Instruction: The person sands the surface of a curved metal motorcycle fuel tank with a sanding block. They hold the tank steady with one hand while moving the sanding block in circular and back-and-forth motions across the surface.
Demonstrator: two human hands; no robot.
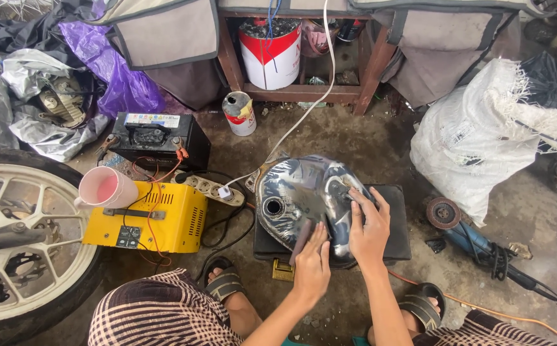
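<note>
**Two hands on one bare tank, sanding by feel**

Both hands are working a shiny bare-metal motorcycle fuel tank (304, 198) with the round filler hole facing up. It sits on a black boxy block (399, 224) on the concrete floor (355, 138), right between the person's knees, which I guess lifts it to a comfy height for someone squatting in sandals.

Left hand (312, 266) is flat, fingers together, pressing a small dark folded strip (302, 240), looks like abrasive paper, against the near side of the tank. Not really gripped, more pinned under the fingertips so it follows the curve. Right hand (369, 227) lies spread over the right flank with fingers closed on nothing, and it reads to me as a brace so the tank doesn't rock or slide off the block.

Moving outward: a white power strip (209, 188) lies just left of the tank with a white cable (317, 96) running up and away. Beside that is a yellow metal charger box (156, 218) with a pink plastic cup (106, 188) parked on top, and a black car battery (156, 138) behind it with clip leads. A blue angle grinder (467, 234) lies on the right, near but out of the way. A white woven sack (483, 128) sits behind it, a red and white paint bucket (270, 54) is under the wooden shelf, and a white alloy wheel (22, 237) is at far left
</note>
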